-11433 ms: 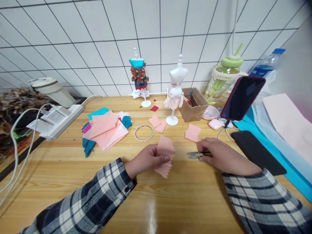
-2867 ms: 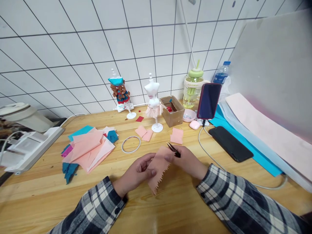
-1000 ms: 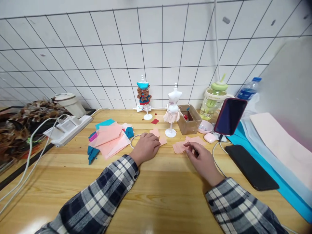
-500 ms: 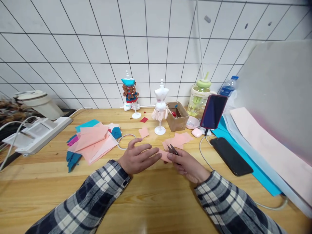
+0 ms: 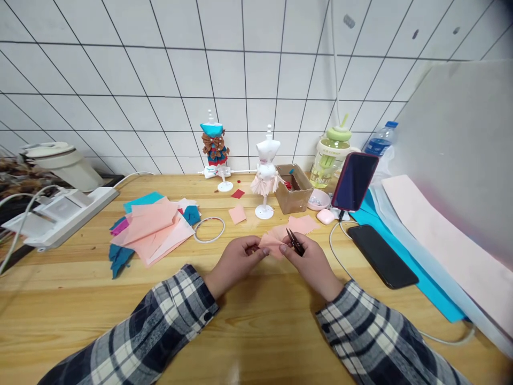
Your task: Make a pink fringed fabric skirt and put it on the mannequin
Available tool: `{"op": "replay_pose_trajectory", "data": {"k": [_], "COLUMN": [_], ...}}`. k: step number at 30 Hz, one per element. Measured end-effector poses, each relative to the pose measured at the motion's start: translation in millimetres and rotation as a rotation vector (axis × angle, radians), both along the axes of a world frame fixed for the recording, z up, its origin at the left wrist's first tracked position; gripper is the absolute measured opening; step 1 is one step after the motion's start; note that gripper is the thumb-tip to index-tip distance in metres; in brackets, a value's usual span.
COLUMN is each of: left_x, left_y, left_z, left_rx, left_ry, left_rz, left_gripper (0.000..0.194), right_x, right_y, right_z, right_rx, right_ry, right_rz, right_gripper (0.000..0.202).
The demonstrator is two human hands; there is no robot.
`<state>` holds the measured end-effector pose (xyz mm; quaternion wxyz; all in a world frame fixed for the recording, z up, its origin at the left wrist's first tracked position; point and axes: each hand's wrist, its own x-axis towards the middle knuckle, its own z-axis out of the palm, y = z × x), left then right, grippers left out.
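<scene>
On my head feed, the only view I have, I take the pink piece (image 5: pixel 272 247) as the centre of the dial, with twelve o'clock towards the wall. It sits between the two hands above the near part of the table (image 5: pixel 248 337). Its long axis appears to run crosswise, from nine to three, but its far edge blends with the pink cut pieces (image 5: pixel 305 223) lying at one o'clock, so I can't tell quite where it ends.

At eight o'clock I see the left hand (image 5: pixel 236 263), thumb and fingers pinched together on the piece's left end. At four o'clock, the right hand (image 5: pixel 313 263) presses its thumb to the right end, and also grips the black snips (image 5: pixel 295 244). Their tips point to eleven, long axis from eleven to five; whether the blades meet, I can't make out.

Further out, I have a single pink square (image 5: pixel 237 214) flat at ten, the white dress form (image 5: pixel 267 152) upright at twelve, and the cardboard box (image 5: pixel 295 202) at one. A black phone (image 5: pixel 382 256) lies flat at three.
</scene>
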<state>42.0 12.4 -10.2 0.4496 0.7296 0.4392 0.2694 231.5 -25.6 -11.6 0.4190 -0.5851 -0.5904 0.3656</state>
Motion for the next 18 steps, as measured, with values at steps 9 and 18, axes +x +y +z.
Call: {"op": "replay_pose_trajectory", "data": {"k": [9, 18], "left_x": [0, 9], "left_y": [-5, -9], "left_z": [-2.2, -1.8], "left_rx": [0.123, -0.255], "left_ry": [0.101, -0.325], "left_rz": [-0.097, -0.048], "left_gripper": [0.024, 0.032], "right_x": [-7, -11], "right_y": [-3, -4], "right_z": [2.8, -2.3], "right_rx": [-0.014, -0.007], "right_ry": [-0.007, 0.258], "right_rz": [0.061, -0.013], "right_gripper": [0.023, 0.016]}}
